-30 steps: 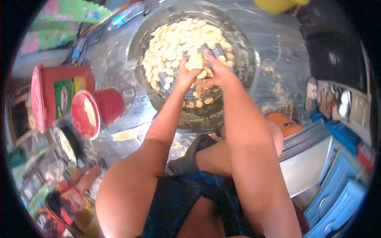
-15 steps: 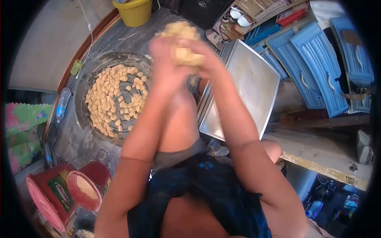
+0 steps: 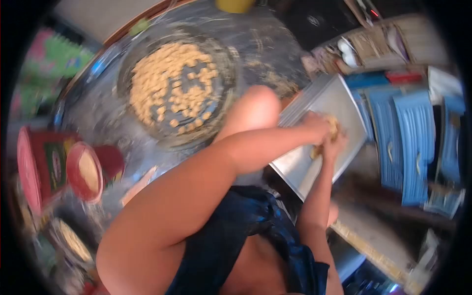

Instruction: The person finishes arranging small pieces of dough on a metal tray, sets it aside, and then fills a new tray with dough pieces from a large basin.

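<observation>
My left hand and my right hand are close together over a stack of metal baking trays. Both are closed around pale yellow dough pieces, which show between and below the fingers. Blur keeps me from telling whether the dough touches the top tray. Away to the left, a wide round black pan holds many small dough pieces spread over its bottom.
At the left stand a large red bucket and a smaller red pail with pale contents. Blue drawer-like panels lean at the right. A yellow bucket is at the top edge. A worn ledge runs along the lower right.
Both hands have carried the dough from beside the round pan to over the baking trays at the right. The camera view has turned and shifted.
</observation>
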Available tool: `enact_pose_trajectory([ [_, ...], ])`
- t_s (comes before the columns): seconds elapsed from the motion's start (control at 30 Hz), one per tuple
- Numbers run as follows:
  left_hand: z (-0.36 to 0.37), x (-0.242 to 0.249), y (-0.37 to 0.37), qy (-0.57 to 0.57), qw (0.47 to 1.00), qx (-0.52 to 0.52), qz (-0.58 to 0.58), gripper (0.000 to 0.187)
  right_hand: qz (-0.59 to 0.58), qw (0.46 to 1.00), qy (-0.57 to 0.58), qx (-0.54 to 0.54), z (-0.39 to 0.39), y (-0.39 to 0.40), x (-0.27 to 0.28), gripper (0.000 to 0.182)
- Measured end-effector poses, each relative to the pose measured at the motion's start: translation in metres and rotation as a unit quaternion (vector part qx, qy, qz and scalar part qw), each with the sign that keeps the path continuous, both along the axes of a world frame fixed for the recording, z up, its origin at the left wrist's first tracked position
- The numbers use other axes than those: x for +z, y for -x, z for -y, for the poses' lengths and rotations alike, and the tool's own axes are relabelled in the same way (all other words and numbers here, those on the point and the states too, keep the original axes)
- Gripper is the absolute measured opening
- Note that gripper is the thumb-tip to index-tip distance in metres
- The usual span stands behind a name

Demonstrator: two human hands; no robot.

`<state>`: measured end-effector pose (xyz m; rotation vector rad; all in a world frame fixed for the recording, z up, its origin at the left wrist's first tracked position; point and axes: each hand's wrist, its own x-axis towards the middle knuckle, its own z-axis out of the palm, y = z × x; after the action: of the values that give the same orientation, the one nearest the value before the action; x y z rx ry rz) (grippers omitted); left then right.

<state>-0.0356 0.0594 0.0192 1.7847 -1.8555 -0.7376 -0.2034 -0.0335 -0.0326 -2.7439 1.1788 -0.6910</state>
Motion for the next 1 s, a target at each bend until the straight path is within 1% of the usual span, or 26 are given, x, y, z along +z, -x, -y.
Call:
enact_pose_trajectory([
  [0.03, 0.003, -0.004, -0.002, 0.023, 0.998, 0.055, -0.038, 0.033, 0.048, 0.999, 0.001, 0.026, 0.007, -0.012, 0.003, 0.063],
  [0.07, 0.007, -0.009, -0.005, 0.047, 0.990, 0.111, -0.072, 0.032, 0.091, 0.996, -0.018, 0.000, -0.003, -0.039, 0.024, 0.061],
  [0.1, 0.012, -0.010, -0.014, 0.084, 0.979, 0.164, -0.088, 0.031, 0.116, 0.993, 0.002, 0.020, -0.001, -0.061, 0.032, 0.059],
  [0.13, 0.008, -0.006, -0.028, 0.124, 0.965, 0.209, -0.100, 0.030, 0.122, 0.991, 0.032, 0.049, -0.004, -0.092, 0.048, 0.055],
  [0.17, -0.001, 0.002, -0.050, 0.167, 0.944, 0.263, -0.107, 0.028, 0.154, 0.982, 0.025, 0.105, -0.014, -0.127, 0.067, 0.053],
  [0.2, -0.010, 0.016, -0.075, 0.213, 0.920, 0.308, -0.113, 0.026, 0.185, 0.970, 0.020, 0.154, -0.023, -0.164, 0.082, 0.051],
  [0.23, -0.030, 0.033, -0.104, 0.209, 0.885, 0.356, -0.214, 0.023, 0.237, 0.951, -0.087, 0.176, -0.025, -0.203, 0.086, 0.048],
  [0.27, -0.049, 0.035, -0.129, 0.263, 0.840, 0.408, -0.243, 0.022, 0.298, 0.906, -0.176, 0.243, -0.028, -0.243, 0.082, 0.046],
  [0.3, -0.065, 0.025, -0.158, 0.329, 0.814, 0.423, -0.222, 0.023, 0.287, 0.896, -0.178, 0.287, -0.041, -0.283, 0.081, 0.047],
  [0.33, -0.085, 0.015, -0.185, 0.360, 0.782, 0.471, -0.192, 0.027, 0.227, 0.917, -0.154, 0.288, -0.069, -0.319, 0.088, 0.050],
  [0.37, -0.106, -0.008, -0.215, 0.342, 0.797, 0.476, -0.145, 0.034, 0.170, 0.921, -0.166, 0.308, -0.082, -0.351, 0.074, 0.054],
  [0.4, -0.125, -0.039, -0.237, 0.290, 0.780, 0.540, -0.128, 0.040, 0.172, 0.901, -0.224, 0.330, -0.100, -0.382, 0.051, 0.058],
  [0.43, -0.148, -0.073, -0.269, 0.201, 0.810, 0.537, -0.120, 0.049, 0.121, 0.914, -0.200, 0.333, -0.119, -0.402, 0.026, 0.061],
  [0.47, -0.178, -0.103, -0.288, 0.145, 0.787, 0.545, -0.251, 0.059, 0.024, 0.920, -0.246, 0.306, -0.134, -0.415, -0.004, 0.070],
  [0.5, -0.206, -0.135, -0.298, 0.083, 0.763, 0.584, -0.265, 0.072, -0.078, 0.912, -0.283, 0.287, -0.147, -0.419, -0.041, 0.081],
  [0.53, -0.234, -0.181, -0.321, -0.036, 0.790, 0.575, -0.211, 0.082, -0.178, 0.900, -0.305, 0.256, -0.163, -0.413, -0.069, 0.086],
  [0.57, -0.260, -0.221, -0.324, -0.073, 0.766, 0.599, -0.220, 0.096, -0.235, 0.886, -0.337, 0.213, -0.171, -0.405, -0.118, 0.093],
  [0.63, -0.300, -0.269, -0.323, -0.166, 0.747, 0.602, -0.228, 0.106, -0.428, 0.816, -0.335, 0.196, -0.190, -0.383, -0.143, 0.103],
  [0.67, -0.307, -0.286, -0.322, -0.171, 0.746, 0.601, -0.229, 0.106, -0.431, 0.813, -0.339, 0.195, -0.189, -0.381, -0.146, 0.103],
  [0.73, -0.314, -0.319, -0.312, -0.282, 0.735, 0.604, -0.127, 0.122, -0.519, 0.748, -0.345, 0.228, -0.185, -0.379, -0.144, 0.111],
  [0.77, -0.312, -0.336, -0.309, -0.289, 0.737, 0.597, -0.132, 0.122, -0.524, 0.743, -0.351, 0.221, -0.178, -0.380, -0.149, 0.111],
  [0.83, -0.302, -0.377, -0.308, -0.274, 0.656, 0.677, -0.190, 0.131, -0.513, 0.741, -0.392, 0.185, -0.158, -0.384, -0.160, 0.110],
  [0.87, -0.290, -0.420, -0.314, -0.299, 0.627, 0.688, -0.210, 0.137, -0.502, 0.747, -0.393, 0.190, -0.155, -0.386, -0.160, 0.109],
  [0.9, -0.273, -0.403, -0.307, -0.302, 0.627, 0.685, -0.217, 0.137, -0.507, 0.745, -0.392, 0.185, -0.154, -0.387, -0.162, 0.109],
  [0.97, -0.233, -0.357, -0.297, -0.337, 0.605, 0.691, -0.208, 0.136, -0.511, 0.752, -0.378, 0.175, -0.154, -0.389, -0.168, 0.109],
  [1.0, -0.216, -0.352, -0.294, -0.380, 0.644, 0.639, -0.180, 0.130, -0.505, 0.756, -0.378, 0.178, -0.154, -0.386, -0.174, 0.109],
])
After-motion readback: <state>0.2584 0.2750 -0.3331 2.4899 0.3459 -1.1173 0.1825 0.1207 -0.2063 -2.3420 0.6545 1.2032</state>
